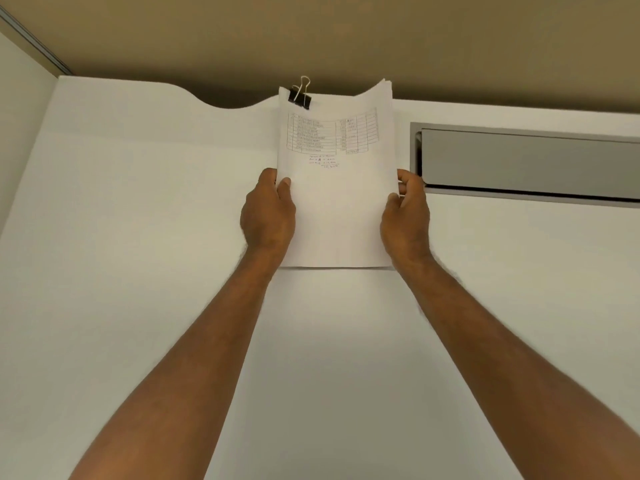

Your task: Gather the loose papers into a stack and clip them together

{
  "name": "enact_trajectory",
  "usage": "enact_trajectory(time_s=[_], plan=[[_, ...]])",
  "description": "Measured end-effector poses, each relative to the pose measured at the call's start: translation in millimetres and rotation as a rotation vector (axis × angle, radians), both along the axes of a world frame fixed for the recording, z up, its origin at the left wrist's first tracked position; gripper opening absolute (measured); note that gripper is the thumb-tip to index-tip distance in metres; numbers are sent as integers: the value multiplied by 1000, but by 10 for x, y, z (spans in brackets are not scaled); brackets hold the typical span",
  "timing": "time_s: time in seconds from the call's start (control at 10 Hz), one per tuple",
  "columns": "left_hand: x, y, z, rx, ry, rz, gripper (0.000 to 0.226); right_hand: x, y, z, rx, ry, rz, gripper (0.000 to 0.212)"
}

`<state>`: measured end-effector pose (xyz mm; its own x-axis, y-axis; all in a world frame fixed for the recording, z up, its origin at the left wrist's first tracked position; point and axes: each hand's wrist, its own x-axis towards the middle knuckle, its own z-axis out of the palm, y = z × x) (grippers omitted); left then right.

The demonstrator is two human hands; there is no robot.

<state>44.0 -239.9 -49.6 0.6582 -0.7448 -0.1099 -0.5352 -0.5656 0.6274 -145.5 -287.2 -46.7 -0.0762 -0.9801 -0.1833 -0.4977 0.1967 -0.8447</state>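
Observation:
A stack of white papers (pixel 337 209) with a printed table and handwritten figures on the top sheet stands with its lower edge on the white desk (pixel 138 237). A black binder clip (pixel 300 98) with silver handles grips the stack's top left corner. My left hand (pixel 268 213) holds the stack's left edge, thumb on the front. My right hand (pixel 407 216) holds the right edge the same way. The top of the stack curves slightly backward.
A grey metal cable tray flap (pixel 526 161) is set into the desk at the right. The desk's far edge has a curved cutout (pixel 228 102) just left of the stack. A white partition (pixel 20 116) rises at the left.

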Motion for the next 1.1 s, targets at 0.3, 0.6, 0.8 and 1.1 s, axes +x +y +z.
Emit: enact_trajectory(time_s=[0.3,0.6,0.8,1.1], plan=[[165,-122,-299,18,-368,-56,37,-19,-67,-305,-94,241,123,48],[163,-125,-380,49,-448,-73,44,-46,-72,-297,-159,256,129,43],[181,-75,-307,123,-442,-120,52,-102,-25,-230,-145,237,133,41],[-126,647,-145,130,-503,-194,61,-626,672,-92,-135,306,189,44]])
